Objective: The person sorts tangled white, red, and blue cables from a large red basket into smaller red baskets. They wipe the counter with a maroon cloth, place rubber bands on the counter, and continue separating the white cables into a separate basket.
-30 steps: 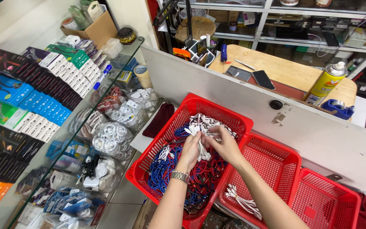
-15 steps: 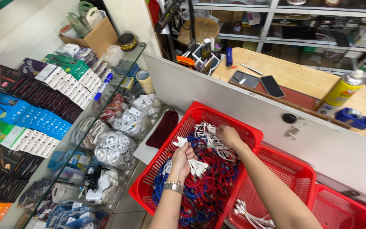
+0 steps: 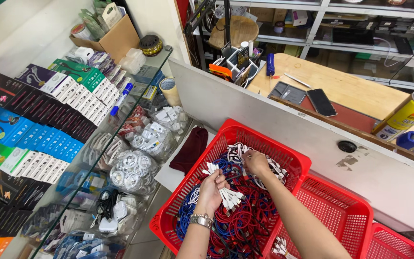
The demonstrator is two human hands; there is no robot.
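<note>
Gripping a bunch of short white cables (image 3: 220,186), my left hand (image 3: 211,188) is closing around their middle, plug ends fanning out above and below my fist. I'm holding that bunch over the red basket (image 3: 283,154), just above its tangle of red and blue cables (image 3: 238,223). My right hand (image 3: 256,162) is reaching deeper into the basket, fingertips pinching one more white cable (image 3: 239,149) from the pile at the basket's far side. I'm wearing a metal watch (image 3: 201,220) on the left wrist. Right of the basket, a second red basket (image 3: 334,211) is touching it, with a few white cables (image 3: 281,246) lying inside. Left of the basket, a dark red cloth (image 3: 191,149) is lying, and beyond it a glass shelf (image 3: 120,120) is carrying boxed goods.
</note>
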